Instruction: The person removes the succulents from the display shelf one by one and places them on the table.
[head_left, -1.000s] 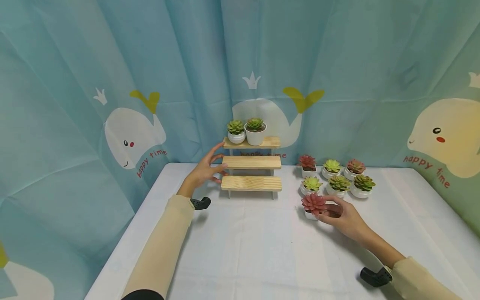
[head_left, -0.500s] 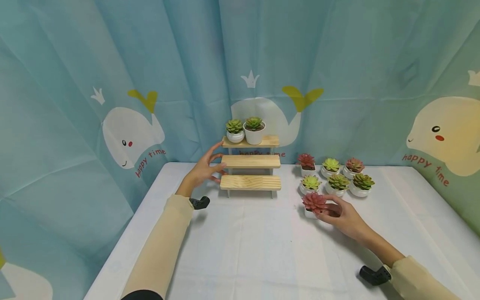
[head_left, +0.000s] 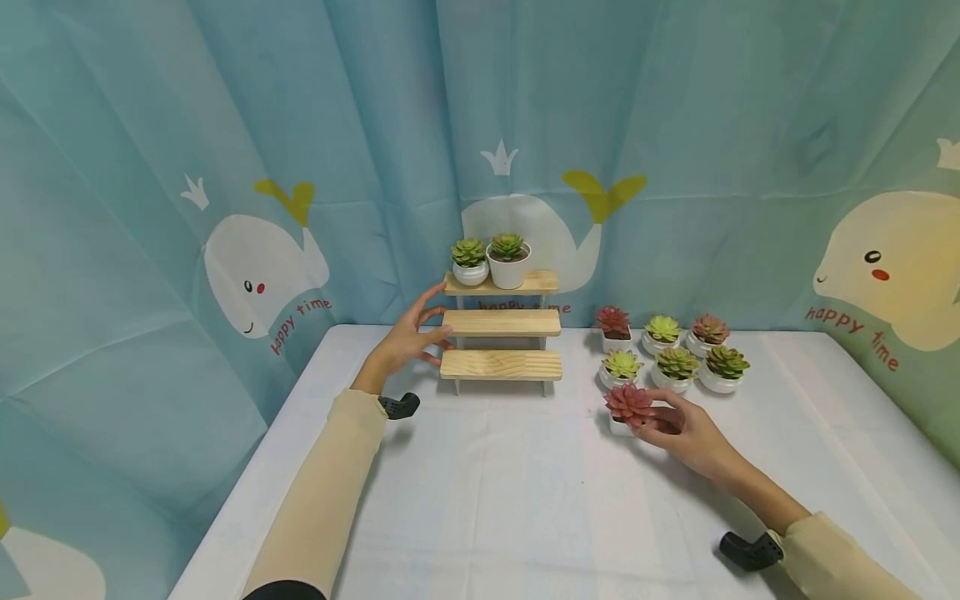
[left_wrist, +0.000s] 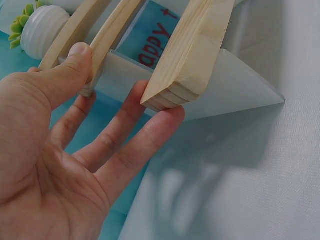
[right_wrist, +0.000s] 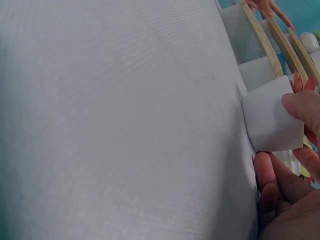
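In the head view, a wooden three-step display stand [head_left: 501, 365] is at the back of the table. My left hand [head_left: 405, 340] holds its left side; in the left wrist view, the thumb [left_wrist: 75, 62] lies on the middle plank and spread fingers touch the plank ends. Two green potted succulents [head_left: 508, 260] sit on the top step. On the right, my right hand [head_left: 693, 437] pinches a red potted succulent [head_left: 628, 405] between thumb and fingers. Its white square pot [right_wrist: 272, 115] fills the grip in the right wrist view, close to the tabletop; contact underneath is unclear.
Several succulents in white pots, including a dark red one [head_left: 612, 325] and a dark green one [head_left: 725, 367], stand in two rows behind my right hand. A blue whale-print curtain [head_left: 390, 150] hangs behind the white-covered table [head_left: 480, 500].
The head view has shifted very slightly. Both hands, the stand and the red succulent otherwise keep their places.
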